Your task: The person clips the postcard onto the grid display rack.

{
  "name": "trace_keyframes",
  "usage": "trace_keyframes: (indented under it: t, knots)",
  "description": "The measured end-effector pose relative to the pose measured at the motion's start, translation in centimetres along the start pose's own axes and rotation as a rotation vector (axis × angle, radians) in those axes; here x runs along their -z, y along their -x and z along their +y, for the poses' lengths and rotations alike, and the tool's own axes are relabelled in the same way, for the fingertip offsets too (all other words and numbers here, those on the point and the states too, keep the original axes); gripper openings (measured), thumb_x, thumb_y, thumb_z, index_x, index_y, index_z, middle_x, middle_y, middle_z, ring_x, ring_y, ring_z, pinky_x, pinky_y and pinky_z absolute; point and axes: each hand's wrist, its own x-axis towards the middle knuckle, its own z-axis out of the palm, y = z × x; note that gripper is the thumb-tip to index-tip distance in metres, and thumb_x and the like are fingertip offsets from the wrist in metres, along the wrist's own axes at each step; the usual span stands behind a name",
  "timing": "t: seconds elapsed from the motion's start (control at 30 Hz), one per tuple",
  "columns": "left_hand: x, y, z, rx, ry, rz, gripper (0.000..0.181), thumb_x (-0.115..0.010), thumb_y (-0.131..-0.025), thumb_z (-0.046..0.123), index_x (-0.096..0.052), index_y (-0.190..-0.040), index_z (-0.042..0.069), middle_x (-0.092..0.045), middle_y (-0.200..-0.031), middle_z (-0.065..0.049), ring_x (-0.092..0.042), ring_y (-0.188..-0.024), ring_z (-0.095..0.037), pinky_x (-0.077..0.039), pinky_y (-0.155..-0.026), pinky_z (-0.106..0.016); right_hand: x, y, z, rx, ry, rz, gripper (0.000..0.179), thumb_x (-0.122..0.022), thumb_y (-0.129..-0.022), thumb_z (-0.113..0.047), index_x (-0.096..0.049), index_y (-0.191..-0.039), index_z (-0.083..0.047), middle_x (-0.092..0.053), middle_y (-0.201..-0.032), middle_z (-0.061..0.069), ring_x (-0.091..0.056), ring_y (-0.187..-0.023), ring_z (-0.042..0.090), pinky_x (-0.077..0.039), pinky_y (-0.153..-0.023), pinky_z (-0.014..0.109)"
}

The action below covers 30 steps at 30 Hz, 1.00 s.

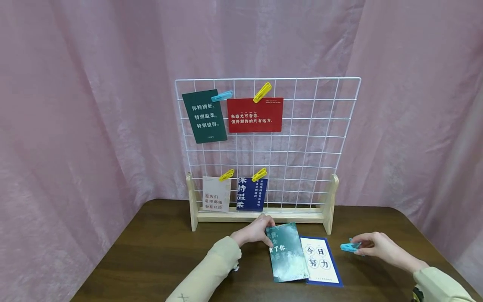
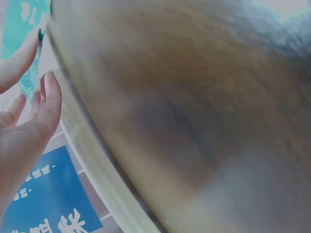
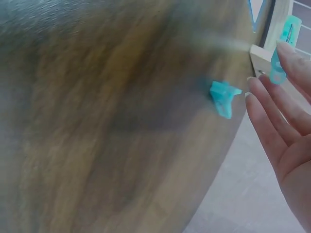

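Note:
My left hand (image 1: 255,231) pinches the left edge of a green postcard (image 1: 289,262) with white writing, raised at the near side of the rack. Partly under it in the head view lies a white card with a blue border (image 1: 325,268) on the table. To the right, my right hand (image 1: 385,250) pinches a light blue clothespin (image 1: 349,247) between thumb and fingers; the right wrist view shows this clothespin (image 3: 286,43) at the fingertips. A second blue clothespin (image 3: 223,98) lies on the table beneath that hand, mostly hidden from the head camera.
A white wire grid (image 1: 302,142) stands in a wooden base (image 1: 260,217) at the back of the brown table (image 1: 151,251). Clipped on it are a dark green card (image 1: 205,128), a red card (image 1: 254,126), a pale card (image 1: 216,188) and a blue card (image 1: 250,201). Pink curtain (image 1: 94,105) hangs behind.

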Motion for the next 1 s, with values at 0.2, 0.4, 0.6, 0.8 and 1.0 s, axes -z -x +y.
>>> trace_keyframes:
  t: [0.2,0.4,0.6,0.8,1.0]
  knots:
    - [1.1,-0.1,1.0,0.032,0.232,0.021,0.046,-0.079,-0.062,-0.006,-0.049,-0.095,0.007,-0.05,-0.089,0.002,-0.047,-0.081,-0.013,-0.042,-0.07,-0.025,0.3,-0.5,-0.6,-0.038,0.001,0.02,0.032,-0.066,-0.083,-0.021,-0.062,-0.104,0.002,-0.063,-0.084,-0.003,-0.058,-0.071,0.011,-0.047,-0.06,0.027]
    - [2.4,-0.3,1.8,0.023,0.367,0.051,0.045,-0.074,-0.064,-0.013,-0.049,-0.096,0.004,-0.054,-0.087,-0.001,-0.052,-0.076,-0.012,-0.046,-0.063,-0.024,0.5,-1.4,-1.5,-0.069,0.0,0.052,0.034,-0.065,-0.084,-0.023,-0.061,-0.106,0.002,-0.064,-0.083,-0.001,-0.059,-0.073,0.016,-0.047,-0.063,0.027]
    - [4.2,-0.8,2.3,-0.003,0.413,0.133,0.039,-0.073,-0.069,-0.01,-0.051,-0.098,0.003,-0.056,-0.078,-0.002,-0.056,-0.068,-0.012,-0.046,-0.063,-0.026,0.6,-2.3,-2.4,-0.032,0.057,0.107,0.029,-0.065,-0.085,-0.022,-0.062,-0.105,0.0,-0.062,-0.085,-0.006,-0.057,-0.075,0.011,-0.047,-0.065,0.029]
    - [5.6,-1.4,2.7,-0.034,0.367,0.198,0.031,-0.073,-0.071,-0.004,-0.056,-0.096,0.001,-0.057,-0.075,-0.001,-0.056,-0.069,-0.011,-0.047,-0.066,-0.026,0.9,-3.2,-3.3,-0.033,0.057,0.174,0.028,-0.065,-0.085,-0.022,-0.062,-0.105,-0.003,-0.062,-0.088,-0.003,-0.057,-0.076,0.011,-0.048,-0.065,0.03]
    - [6.6,-0.4,4.4,-0.026,0.405,0.291,0.024,-0.069,-0.074,-0.007,-0.058,-0.095,-0.005,-0.058,-0.08,-0.011,-0.056,-0.072,-0.017,-0.046,-0.063,-0.026,1.2,-3.9,-4.7,-0.037,0.061,0.223,0.029,-0.064,-0.085,-0.025,-0.062,-0.108,-0.007,-0.061,-0.09,-0.005,-0.058,-0.08,0.013,-0.047,-0.065,0.03]
